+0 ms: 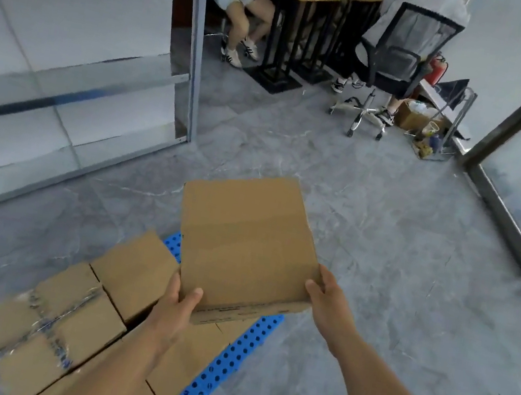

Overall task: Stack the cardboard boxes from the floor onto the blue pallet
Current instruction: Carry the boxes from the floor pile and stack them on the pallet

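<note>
Head: cardboard box [244, 240] flat, long axis pointing away, above pallet [221, 371].

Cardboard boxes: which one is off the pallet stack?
The large brown cardboard box gripped by the left hand and right hand; the others rest on the blue perforated pallet.

held box [244, 243]: brown, closed, tilted, above pallet | blue pallet [222, 368]: several boxes [85, 316] stacked
</note>
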The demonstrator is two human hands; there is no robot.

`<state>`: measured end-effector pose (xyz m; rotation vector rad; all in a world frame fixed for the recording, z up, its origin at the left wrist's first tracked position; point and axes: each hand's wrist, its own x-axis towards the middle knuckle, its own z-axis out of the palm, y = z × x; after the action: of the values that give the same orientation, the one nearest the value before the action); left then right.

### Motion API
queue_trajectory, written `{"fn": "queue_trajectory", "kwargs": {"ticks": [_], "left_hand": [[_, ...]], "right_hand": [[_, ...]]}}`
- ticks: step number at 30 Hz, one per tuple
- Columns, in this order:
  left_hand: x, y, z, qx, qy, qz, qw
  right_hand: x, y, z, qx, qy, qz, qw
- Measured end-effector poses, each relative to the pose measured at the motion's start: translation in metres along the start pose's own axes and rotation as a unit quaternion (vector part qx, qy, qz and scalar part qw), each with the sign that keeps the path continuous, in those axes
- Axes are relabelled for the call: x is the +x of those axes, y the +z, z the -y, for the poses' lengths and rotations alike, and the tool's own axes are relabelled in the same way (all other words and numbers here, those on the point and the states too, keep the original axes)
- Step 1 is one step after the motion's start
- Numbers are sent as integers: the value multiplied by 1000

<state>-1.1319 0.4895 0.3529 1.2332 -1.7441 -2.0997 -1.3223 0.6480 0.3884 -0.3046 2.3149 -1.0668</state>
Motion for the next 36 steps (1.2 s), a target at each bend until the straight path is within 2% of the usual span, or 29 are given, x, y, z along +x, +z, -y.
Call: {"fn": "queue_trajectory", "kwargs": {"ticks": [5,10,17,22,29,36], "left_hand": [[56,17,-15,1,-27,-11,1000],[107,24,-12,0,-43,-35,998],[209,33,10,-2,-41,-146,988],[287,31,66,26,-25,-219,975],[375,12,174,70,-28,-247,966],[427,3,251,139,-29,-271,952]], "right_hand": [[79,-7,9,-11,-8,28,1000],[153,-6,17,-31,-26,93,995],[288,39,17,-37,-80,167,982],[370,101,-18,-60,-126,196,971],[451,200,-91,-44,-178,202,962],[508,266,-152,-26,-202,220,954]]}}
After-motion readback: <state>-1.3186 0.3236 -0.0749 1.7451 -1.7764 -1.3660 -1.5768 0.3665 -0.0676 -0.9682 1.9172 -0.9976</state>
